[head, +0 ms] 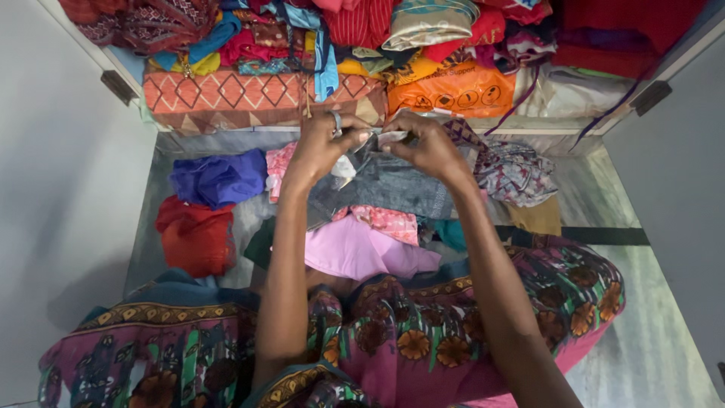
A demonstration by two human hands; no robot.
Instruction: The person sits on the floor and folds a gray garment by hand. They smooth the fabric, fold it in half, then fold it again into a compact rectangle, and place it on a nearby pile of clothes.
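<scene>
A grey garment (pixel 393 185) with a pale inner lining hangs from both my hands, held up by its top edge in front of an open cupboard. My left hand (pixel 321 143), with a ring on one finger, pinches the edge at the left. My right hand (pixel 427 143) grips the same edge at the right. The two hands sit close together, almost touching. Below the grey garment lie a pink floral cloth (pixel 389 221) and a plain pink cloth (pixel 355 253) on the floor by my lap.
Folded clothes fill the cupboard shelf (pixel 498 123), with an orange patterned cloth (pixel 226 98) and an orange plastic bag (pixel 453 91) at its front. A blue cloth (pixel 219 177), a red cloth (pixel 196 238) and a patterned cloth (pixel 513 172) lie on the floor. Cupboard doors stand open on both sides.
</scene>
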